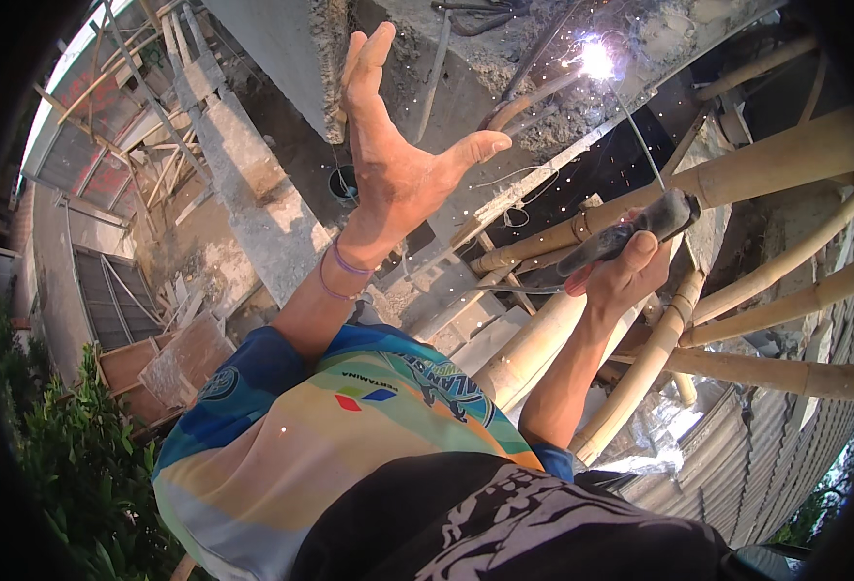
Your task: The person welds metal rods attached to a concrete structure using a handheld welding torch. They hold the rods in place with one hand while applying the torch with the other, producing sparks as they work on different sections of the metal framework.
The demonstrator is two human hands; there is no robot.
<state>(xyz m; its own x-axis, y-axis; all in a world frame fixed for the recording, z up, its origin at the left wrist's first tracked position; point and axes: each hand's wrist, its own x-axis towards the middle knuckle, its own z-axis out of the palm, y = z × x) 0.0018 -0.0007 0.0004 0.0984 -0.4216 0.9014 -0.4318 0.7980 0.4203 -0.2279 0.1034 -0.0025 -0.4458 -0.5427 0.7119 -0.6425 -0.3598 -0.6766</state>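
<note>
My right hand [630, 273] is wrapped round a black welding electrode holder [625, 235]. From its jaw a thin welding rod [638, 136] runs up and left to a bright white-violet arc [596, 60], which throws sparks. The arc burns at the end of a rusty steel bar [543, 99] beside rough concrete; its glare hides the exact point of contact. My left hand [393, 169] is raised left of the bar with fingers up and thumb stretched out to the right. Nothing is in it, and it appears apart from the bar.
Thick bamboo poles [776, 160] cross on the right, above a corrugated roof [737, 465]. A wooden strip [514, 198] edges the concrete. A long concrete beam [262, 198] runs down the left, with a dark bucket [344, 182] below. Leafy plants [98, 474] fill the lower left.
</note>
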